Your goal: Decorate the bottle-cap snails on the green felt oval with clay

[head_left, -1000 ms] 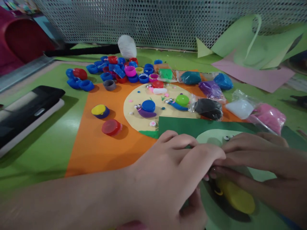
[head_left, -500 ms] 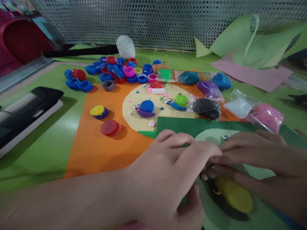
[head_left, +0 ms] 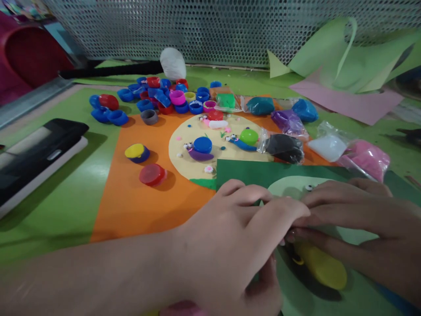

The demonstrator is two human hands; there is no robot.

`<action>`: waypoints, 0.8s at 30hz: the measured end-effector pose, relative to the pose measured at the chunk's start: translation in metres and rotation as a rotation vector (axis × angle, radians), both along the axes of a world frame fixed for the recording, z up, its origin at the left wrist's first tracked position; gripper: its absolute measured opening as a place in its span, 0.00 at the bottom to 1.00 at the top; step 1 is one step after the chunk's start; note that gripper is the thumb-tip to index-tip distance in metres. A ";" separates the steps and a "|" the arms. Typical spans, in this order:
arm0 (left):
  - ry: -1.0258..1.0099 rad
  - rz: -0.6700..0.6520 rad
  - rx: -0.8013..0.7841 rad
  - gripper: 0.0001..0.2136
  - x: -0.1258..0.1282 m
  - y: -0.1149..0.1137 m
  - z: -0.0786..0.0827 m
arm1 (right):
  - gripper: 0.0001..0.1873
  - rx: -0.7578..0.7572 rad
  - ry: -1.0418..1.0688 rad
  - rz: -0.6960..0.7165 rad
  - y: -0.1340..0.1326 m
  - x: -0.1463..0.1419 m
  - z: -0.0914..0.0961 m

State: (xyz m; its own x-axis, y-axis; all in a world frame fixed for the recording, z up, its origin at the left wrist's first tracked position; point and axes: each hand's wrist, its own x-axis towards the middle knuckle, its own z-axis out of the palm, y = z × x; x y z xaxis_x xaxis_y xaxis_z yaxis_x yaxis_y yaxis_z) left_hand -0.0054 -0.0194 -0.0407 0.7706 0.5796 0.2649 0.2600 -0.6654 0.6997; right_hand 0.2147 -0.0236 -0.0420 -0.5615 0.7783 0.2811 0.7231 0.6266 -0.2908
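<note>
My left hand reaches in from the left, fingers bent and closed at the tips. My right hand comes from the right, its fingertips pressed against those of the left. Whatever they pinch is hidden between them. Just below the fingertips lies a yellow rounded piece with a dark, flat shape along its lower side. It rests on a pale green paper shape over a dark green sheet. A googly eye shows beyond the right fingers.
Behind lies an orange sheet bearing a cream circle with clay snails, including a blue-shelled one. Bottle caps are heaped at the back. Bagged clay, such as a black pack, lines the right. A dark case sits left.
Both hands stay together at the same spot. The left fingertips have shifted slightly right and now cover more of the small pale bit beneath them.
</note>
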 end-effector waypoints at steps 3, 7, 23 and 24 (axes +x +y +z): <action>-0.026 0.018 -0.011 0.26 0.001 -0.001 -0.001 | 0.14 0.014 -0.033 0.010 0.002 0.000 0.000; -0.030 0.014 -0.017 0.25 0.002 -0.001 -0.002 | 0.17 0.015 -0.023 -0.043 0.002 -0.003 0.000; -0.044 0.021 0.174 0.25 0.000 -0.003 -0.004 | 0.16 0.007 -0.031 -0.041 0.005 0.004 -0.002; -0.038 0.016 0.184 0.26 0.000 -0.002 -0.004 | 0.17 0.023 -0.021 -0.054 0.004 0.003 -0.003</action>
